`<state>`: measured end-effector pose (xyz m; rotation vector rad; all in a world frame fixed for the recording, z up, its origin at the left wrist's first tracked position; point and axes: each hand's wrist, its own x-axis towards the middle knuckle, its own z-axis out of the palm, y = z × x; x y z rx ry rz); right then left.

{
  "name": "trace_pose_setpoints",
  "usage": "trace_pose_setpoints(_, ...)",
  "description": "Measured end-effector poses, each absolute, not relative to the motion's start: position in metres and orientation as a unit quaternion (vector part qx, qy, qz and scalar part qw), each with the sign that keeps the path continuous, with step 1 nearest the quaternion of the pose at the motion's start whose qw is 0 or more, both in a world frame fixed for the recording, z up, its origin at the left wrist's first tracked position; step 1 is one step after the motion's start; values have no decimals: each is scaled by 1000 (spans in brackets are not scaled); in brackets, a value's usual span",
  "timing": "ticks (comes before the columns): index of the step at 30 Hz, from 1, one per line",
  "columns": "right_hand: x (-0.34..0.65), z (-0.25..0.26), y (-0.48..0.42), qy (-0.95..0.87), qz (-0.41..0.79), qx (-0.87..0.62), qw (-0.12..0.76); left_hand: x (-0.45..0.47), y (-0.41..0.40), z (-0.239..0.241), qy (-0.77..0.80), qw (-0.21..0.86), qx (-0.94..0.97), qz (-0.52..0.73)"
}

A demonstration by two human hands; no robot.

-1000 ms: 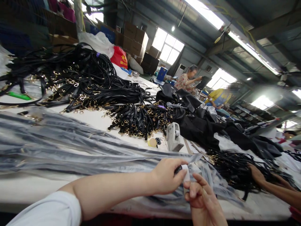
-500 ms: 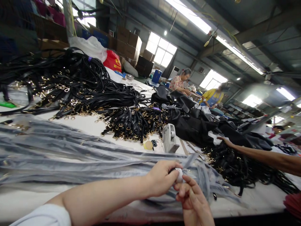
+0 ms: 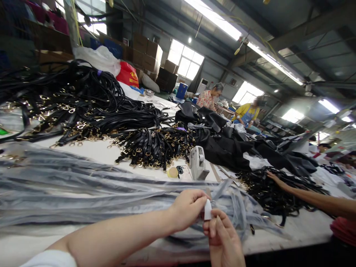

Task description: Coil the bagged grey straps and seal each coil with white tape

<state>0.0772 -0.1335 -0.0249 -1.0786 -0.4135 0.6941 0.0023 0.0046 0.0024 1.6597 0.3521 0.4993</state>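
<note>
My left hand [image 3: 187, 208] and my right hand [image 3: 224, 241] meet at the near table edge, both pinched on a small white piece [image 3: 207, 210] at the end of a strap. It lies over a long row of grey plastic-sleeved straps [image 3: 83, 185] that runs across the white table [image 3: 97, 150]. Both hands have their fingers closed round that piece. What the white piece is, I cannot make out.
Heaps of black straps with gold buckles [image 3: 155, 142] and looser black straps [image 3: 69, 100] fill the table's far left. A white tape dispenser [image 3: 198, 163] stands mid-table beside black bags [image 3: 222, 144]. Another person's arm [image 3: 306, 196] reaches into a black strap pile at right. Two people work far back.
My hands have stayed together on the white piece, turning it upright. The other person's arm at right has lifted and reached further into the strap pile. The view has drifted slightly.
</note>
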Motion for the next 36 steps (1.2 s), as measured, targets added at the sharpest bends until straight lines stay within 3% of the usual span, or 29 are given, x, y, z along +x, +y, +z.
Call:
trace_pose_setpoints(12,74,-30,-125,-166,233,-589,756,-10,-4,9,142,420,857,263)
trace_pose_setpoints(24,63,-44,-112,-163,177,-638,731,-7,4,-11,97,531,803,254)
trace_pose_setpoints(31,70,-44,-110,-170,227,-611,740,-1,4,-4,144,455,843,248)
trace_pose_setpoints(36,73,-47,-110,-220,276,-558,751,3,9,-2,137,380,859,315)
